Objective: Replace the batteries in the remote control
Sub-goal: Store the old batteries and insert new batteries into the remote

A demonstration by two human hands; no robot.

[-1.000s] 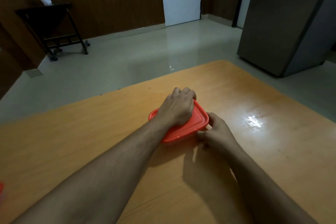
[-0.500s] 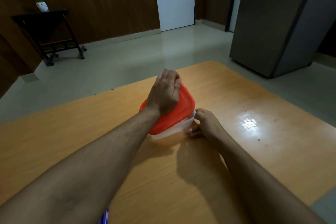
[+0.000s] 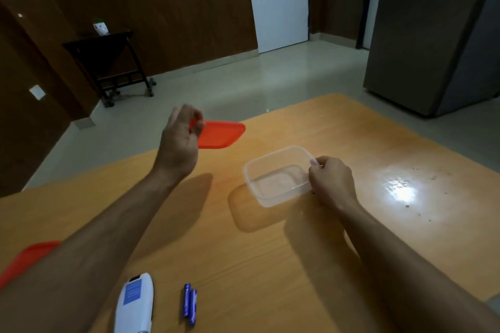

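lid (image 3: 220,134) lifted off container (image 3: 278,176) | left hand (image 3: 180,136) grips lid | no legible labels

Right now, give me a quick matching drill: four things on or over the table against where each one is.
Things:
1. orange lid
2. clear container
3. remote control
4. blue batteries

Places:
A. lying side by side, right of the remote
B. steadied at its rim by the right hand
C. at the near edge, under the left forearm
D. held up by the left hand

Pairs: 1-D, 2-B, 3-C, 4-A
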